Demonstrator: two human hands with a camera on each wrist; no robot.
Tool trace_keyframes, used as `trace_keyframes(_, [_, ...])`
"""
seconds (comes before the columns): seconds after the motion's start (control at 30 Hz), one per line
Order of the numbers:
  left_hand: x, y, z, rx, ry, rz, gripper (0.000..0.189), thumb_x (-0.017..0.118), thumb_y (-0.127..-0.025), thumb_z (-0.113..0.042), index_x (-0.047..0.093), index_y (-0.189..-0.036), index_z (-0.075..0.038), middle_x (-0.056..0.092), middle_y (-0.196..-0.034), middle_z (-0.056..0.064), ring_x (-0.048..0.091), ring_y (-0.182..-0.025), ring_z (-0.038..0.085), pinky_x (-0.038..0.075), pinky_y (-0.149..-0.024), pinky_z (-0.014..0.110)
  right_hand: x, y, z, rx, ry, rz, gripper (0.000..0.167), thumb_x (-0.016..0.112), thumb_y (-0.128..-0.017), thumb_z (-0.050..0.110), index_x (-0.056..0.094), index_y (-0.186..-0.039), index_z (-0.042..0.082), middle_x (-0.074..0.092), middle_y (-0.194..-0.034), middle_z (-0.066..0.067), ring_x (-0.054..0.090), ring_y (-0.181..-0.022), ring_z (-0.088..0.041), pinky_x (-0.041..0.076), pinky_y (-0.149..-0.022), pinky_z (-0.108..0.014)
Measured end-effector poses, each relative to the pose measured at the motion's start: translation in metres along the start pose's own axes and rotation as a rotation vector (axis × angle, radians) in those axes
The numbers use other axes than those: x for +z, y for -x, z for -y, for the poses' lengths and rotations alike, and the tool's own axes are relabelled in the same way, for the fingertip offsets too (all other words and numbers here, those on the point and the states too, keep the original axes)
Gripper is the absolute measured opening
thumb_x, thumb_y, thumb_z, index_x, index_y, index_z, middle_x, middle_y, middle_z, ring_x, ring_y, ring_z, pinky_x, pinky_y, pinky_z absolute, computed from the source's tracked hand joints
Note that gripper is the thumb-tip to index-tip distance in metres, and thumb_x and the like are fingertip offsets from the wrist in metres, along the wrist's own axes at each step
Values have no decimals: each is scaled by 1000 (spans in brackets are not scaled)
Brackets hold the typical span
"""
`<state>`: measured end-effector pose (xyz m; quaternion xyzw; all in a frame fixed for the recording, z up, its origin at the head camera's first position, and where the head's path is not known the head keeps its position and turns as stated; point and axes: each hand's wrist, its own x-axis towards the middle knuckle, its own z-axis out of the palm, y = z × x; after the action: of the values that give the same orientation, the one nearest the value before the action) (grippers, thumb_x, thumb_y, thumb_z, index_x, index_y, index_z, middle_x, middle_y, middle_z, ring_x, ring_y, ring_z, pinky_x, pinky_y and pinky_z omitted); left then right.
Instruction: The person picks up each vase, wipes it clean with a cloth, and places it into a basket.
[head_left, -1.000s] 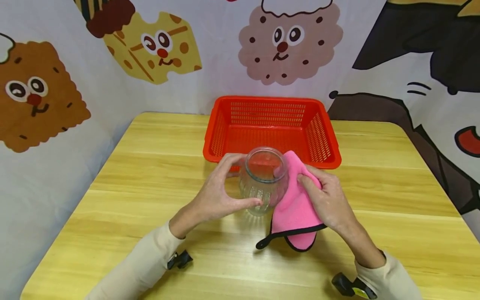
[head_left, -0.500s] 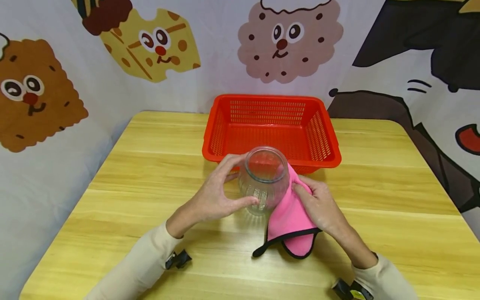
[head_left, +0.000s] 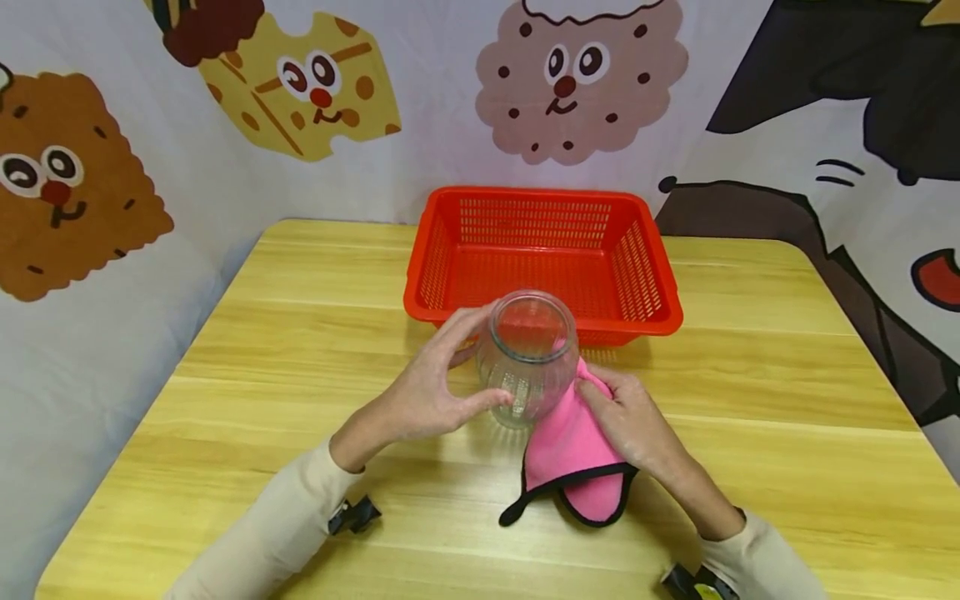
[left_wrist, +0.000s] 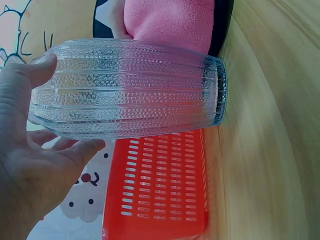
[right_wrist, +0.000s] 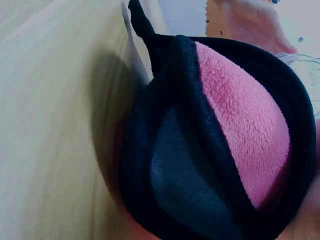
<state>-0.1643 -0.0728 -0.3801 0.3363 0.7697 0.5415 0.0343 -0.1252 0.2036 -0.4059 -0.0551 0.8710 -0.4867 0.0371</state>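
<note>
A clear, ribbed glass jar (head_left: 528, 379) with a round open mouth stands upright in front of the red basket. My left hand (head_left: 435, 383) holds it from the left, thumb on the near side and fingers round the far side. Dimpled glass of the jar (left_wrist: 135, 90) fills the left wrist view; whether its base touches the table I cannot tell. On the other side, my right hand (head_left: 630, 417) grips a pink cloth (head_left: 566, 450) with black edging and presses it against the jar. The cloth's folded lower end (right_wrist: 245, 120) hangs near the tabletop, its dark loop pointing left.
Just behind the jar sits a red plastic basket (head_left: 543, 325) with slotted walls. The wooden table (head_left: 285, 350) extends to both sides. A cartoon-printed sheet (head_left: 435, 108) hangs behind the table and along its left and right sides.
My right hand has slid the cloth down and toward me along the jar's right side, slightly leftward. My left hand keeps its hold, and the jar has barely moved.
</note>
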Motion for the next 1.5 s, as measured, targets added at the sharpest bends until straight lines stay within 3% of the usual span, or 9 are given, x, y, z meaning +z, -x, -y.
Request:
trace_keyframes(0.23, [0, -1, 1, 4, 21, 12, 96, 87, -86, -11, 32, -164, -21, 46, -154, 8, 46, -148, 26, 47, -117, 49, 2, -5, -2, 27, 151, 39, 23, 54, -106, 24, 74, -100, 18, 52, -66, 3, 52, -62, -12, 44, -56, -28])
trace_keyframes(0.67, [-2, -3, 2, 17, 23, 47, 94, 85, -88, -10, 31, -165, -20, 45, -155, 10, 44, -150, 26, 46, -119, 48, 6, -7, -7, -17, 362, 83, 23, 56, -105, 26, 63, -83, 22, 50, -69, 3, 53, -73, -15, 42, -63, -31])
trace_keyframes(0.77, [-2, -3, 3, 25, 0, 47, 97, 85, -88, -11, 28, -165, -21, 42, -159, 8, 41, -152, 24, 44, -121, 48, 4, -3, -6, -19, 372, 54, 19, 56, -105, 27, 70, -93, 22, 51, -69, 2, 54, -71, -16, 42, -62, -31])
trace_keyframes(0.83, [0, -2, 3, 43, -16, 37, 104, 88, -85, -12, 23, -166, -19, 38, -162, 7, 38, -153, 23, 41, -123, 49, 1, 1, -2, -6, 349, 17, 20, 56, -105, 29, 74, -110, 21, 55, -73, 0, 54, -72, -16, 44, -63, -30])
trace_keyframes(0.97, [4, -2, 3, 65, -58, -43, 115, 96, -75, -15, 22, -164, -14, 34, -162, 7, 38, -150, 21, 42, -123, 46, -11, 12, 17, 5, 230, -92, 34, 59, -106, 30, 64, -138, 18, 64, -83, -5, 59, -70, -14, 49, -61, -30])
trace_keyframes(1.1, [7, -3, 2, 59, -103, -133, 105, 100, -70, -21, 39, -154, -11, 46, -150, 7, 47, -139, 18, 52, -113, 42, -23, 14, 38, -84, 22, -224, 34, 61, -106, 19, 59, -139, 18, 67, -78, -8, 66, -57, -14, 56, -50, -30])
trace_keyframes(1.2, [7, -4, 2, 63, -118, -155, 94, 100, -70, -23, 49, -148, -11, 54, -140, 6, 53, -131, 16, 56, -107, 39, -26, 11, 48, -184, -47, -304, 37, 64, -103, 10, 65, -139, 18, 68, -76, -6, 68, -54, -13, 57, -47, -28])
trace_keyframes(1.33, [6, -4, 2, 71, -124, -159, 91, 101, -68, -23, 53, -145, -14, 59, -133, 4, 56, -126, 13, 56, -107, 37, -24, 9, 53, -207, -28, -269, 40, 66, -102, 12, 67, -142, 21, 70, -84, -9, 65, -55, -13, 57, -48, -27])
trace_keyframes(1.5, [7, -2, -1, 54, -122, -156, 92, 101, -69, -24, 53, -147, -17, 59, -132, 3, 57, -126, 13, 54, -108, 39, -20, 10, 52, -217, -14, -166, 51, 68, -101, 13, 59, -150, 20, 73, -111, -21, 69, -64, -12, 60, -53, -28])
